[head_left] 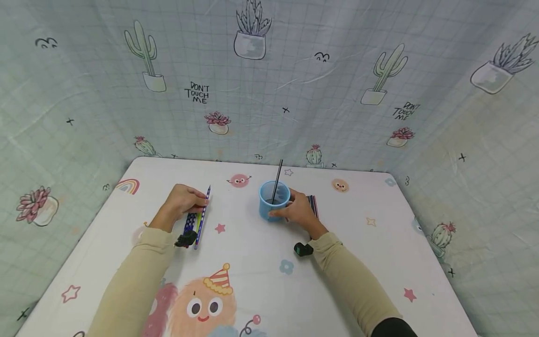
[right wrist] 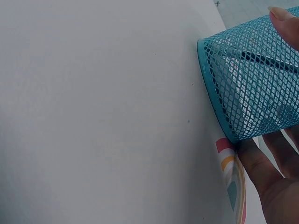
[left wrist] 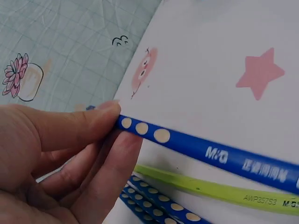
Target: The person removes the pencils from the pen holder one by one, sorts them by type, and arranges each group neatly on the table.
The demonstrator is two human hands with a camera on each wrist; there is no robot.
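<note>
My left hand [head_left: 184, 200] pinches a blue pencil [left wrist: 187, 144] with pale round dimples between thumb and fingers. Just below it in the left wrist view lie a lime-green pencil [left wrist: 210, 185] and several dimpled dark blue pencils [left wrist: 161, 205]. Around a light blue mesh pen cup [right wrist: 252, 88] my right hand [head_left: 303, 210] holds on, thumb on one side and fingers on the other. The cup stands upright in the head view, right of the table's middle. Thin dark sticks [head_left: 277, 180] lean in it and rise above its rim.
Several thin dark and red sticks [head_left: 313, 206] lie right behind my right hand, partly hidden by it. The white table [head_left: 358, 281] carries printed cartoon figures and stars. A patterned cloth [head_left: 269, 93] hangs along its back and sides.
</note>
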